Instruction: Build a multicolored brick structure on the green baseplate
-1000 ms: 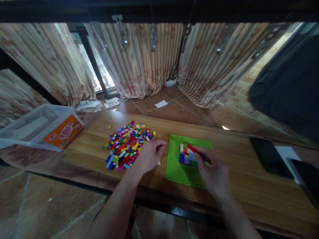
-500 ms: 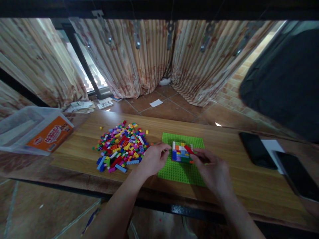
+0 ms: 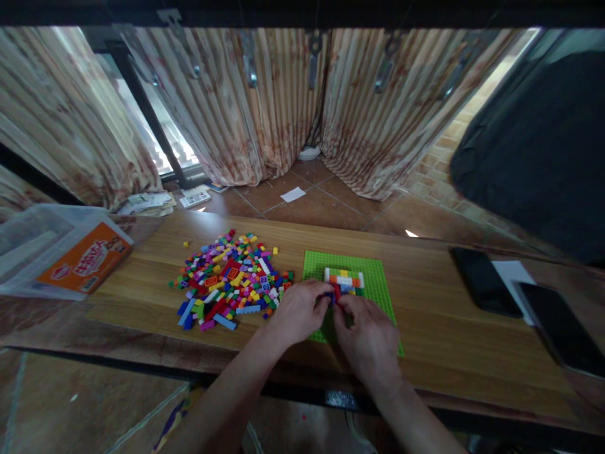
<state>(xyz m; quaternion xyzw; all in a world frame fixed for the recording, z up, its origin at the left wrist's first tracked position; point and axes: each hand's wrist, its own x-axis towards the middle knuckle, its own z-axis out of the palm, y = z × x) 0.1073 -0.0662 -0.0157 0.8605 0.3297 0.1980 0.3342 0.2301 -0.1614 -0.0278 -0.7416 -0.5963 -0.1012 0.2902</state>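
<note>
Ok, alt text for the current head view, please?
A person's right hand holds a red brick at the near side of a multicoloured brick build on a green baseplate, the left hand close beside it. Further left are a heap of loose bricks on the wooden table and a clear bin; two dark phones lie at right.

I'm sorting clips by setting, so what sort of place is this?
Possibly a room in a home, though I can't be certain: long patterned curtains, a tiled floor, and toy bricks heaped on a wooden table.
</note>
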